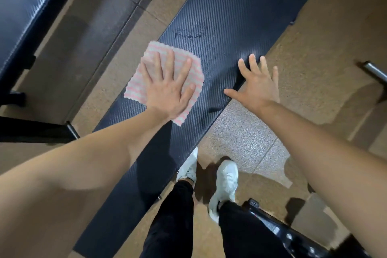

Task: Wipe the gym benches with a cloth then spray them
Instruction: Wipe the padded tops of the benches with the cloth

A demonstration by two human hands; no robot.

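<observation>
The person is standing at the side of the gym bench, and its long dark pad is running slantwise away from them, from close by their left leg toward the far right. The pink and white cloth is lying flat on the pad, close to the pad's left edge. The left hand is pressing on the cloth with the palm down and the fingers straight and spread; it is not gripping the cloth, only pushing it against the pad. The right hand is holding nothing. It is wide open over the right edge of the pad, and I cannot tell if its fingers are touching the pad or only hovering. So the left hand is the one doing the wiping, and I am judging that the coming stroke is needing to go along the long axis, toward the far end where a long stretch of pad is lying beyond the cloth. A second bench is standing to the left, well apart across the floor. No spray bottle is showing, so the spraying is seeming not yet begun
</observation>
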